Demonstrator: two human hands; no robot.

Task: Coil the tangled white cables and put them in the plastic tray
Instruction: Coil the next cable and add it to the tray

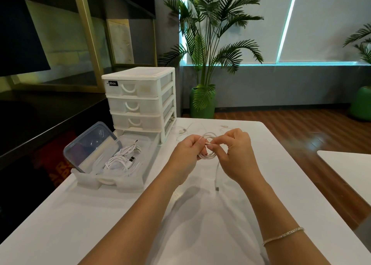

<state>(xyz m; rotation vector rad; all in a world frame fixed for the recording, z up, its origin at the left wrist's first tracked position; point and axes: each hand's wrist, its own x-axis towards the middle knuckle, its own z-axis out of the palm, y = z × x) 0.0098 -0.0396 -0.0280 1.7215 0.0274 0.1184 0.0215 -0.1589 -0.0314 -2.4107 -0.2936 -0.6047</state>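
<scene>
Cable (208, 154), light and limp, sits coiled above the surface (120, 214), pinched by our left hand (187, 154) and right hand (233, 152); we judge loops need clamping where they cross.

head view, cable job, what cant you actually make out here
- How many loops the coil has: the left hand and right hand cover most of it.
- What lies under the cables in tray: the leaning clear lid hides that end.
- Loose cables beyond the hands: white on white table, too faint to count.
</scene>
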